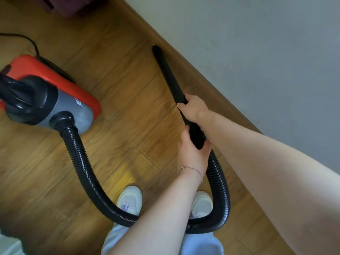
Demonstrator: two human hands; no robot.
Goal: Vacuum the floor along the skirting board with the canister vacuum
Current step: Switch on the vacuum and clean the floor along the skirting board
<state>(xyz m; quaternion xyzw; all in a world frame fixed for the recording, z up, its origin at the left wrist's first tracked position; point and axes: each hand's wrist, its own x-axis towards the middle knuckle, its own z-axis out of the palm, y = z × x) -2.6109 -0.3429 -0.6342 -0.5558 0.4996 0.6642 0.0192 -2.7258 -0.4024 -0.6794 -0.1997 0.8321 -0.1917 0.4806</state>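
Head view: your shoes (131, 200) stand on wood floor (114, 74). Your left hand (193, 153) and right hand (195, 105) both grip the tube (168, 74), its tip at the skirting board (185, 57), frame centre. The vacuum (46, 96) is cut off at left.

The red and grey canister vacuum (49, 96) sits on the wooden plank floor (117, 100) at the left. Its black ribbed hose (86, 173) loops in front of the white shoes (131, 201) to the black rigid wand (169, 76), whose tip lies just beside the wooden skirting board (193, 70) at the right, under the pale wall (257, 52).
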